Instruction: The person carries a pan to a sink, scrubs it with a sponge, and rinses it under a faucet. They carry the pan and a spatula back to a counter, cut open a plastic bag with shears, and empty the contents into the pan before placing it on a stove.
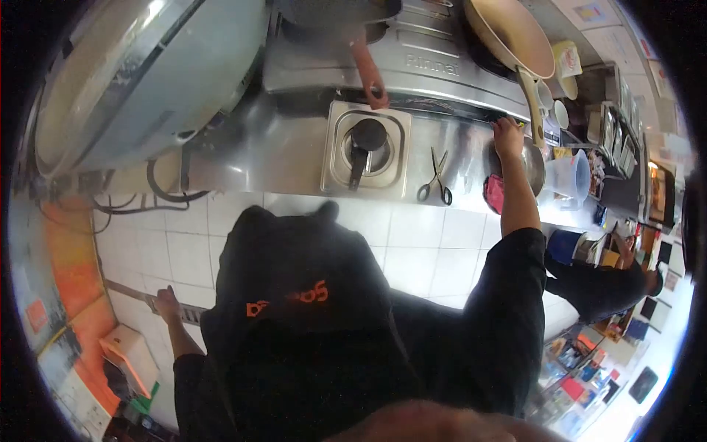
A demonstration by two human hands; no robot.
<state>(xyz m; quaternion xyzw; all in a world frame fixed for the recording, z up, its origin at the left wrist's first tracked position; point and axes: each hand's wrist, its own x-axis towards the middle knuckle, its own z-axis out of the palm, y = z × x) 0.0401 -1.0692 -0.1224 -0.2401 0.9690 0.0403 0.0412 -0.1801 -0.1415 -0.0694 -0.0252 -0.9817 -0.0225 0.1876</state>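
In the head view, a stainless steel counter (294,158) with a smooth, mirror-bright top is seen from above. A rectangular steel container (335,166) with rounded corners is sunk into it, and a round black lid (368,135) with a dark handle lies inside. Behind the counter stands a brushed-metal stove (420,70), on whose front panel the raised word "Rinnai" can be made out. A dark pan with an orange handle (370,74) sits on it, and a cream-coloured pan (508,33) with a long pale handle is set to the right. A pair of steel scissors (436,178) lies open on the counter, near a crumpled pink cloth (493,193), a round steel bowl (536,168) and a cloudy plastic jug (572,177).

A black top (294,331) is worn, with orange letters on it that cannot be read whole. The floor (427,247) is laid with white square tiles.

The right hand (508,138) is stretched out to the front edge of the stove, just beside the cream pan's handle, with its back to the camera. Whether the fingers are closed on anything cannot be told. The left hand (168,302) is hung low at the side above the tiles, fingers slack and nothing held in it.

Another person (604,287) in dark clothes is seen at the right edge.
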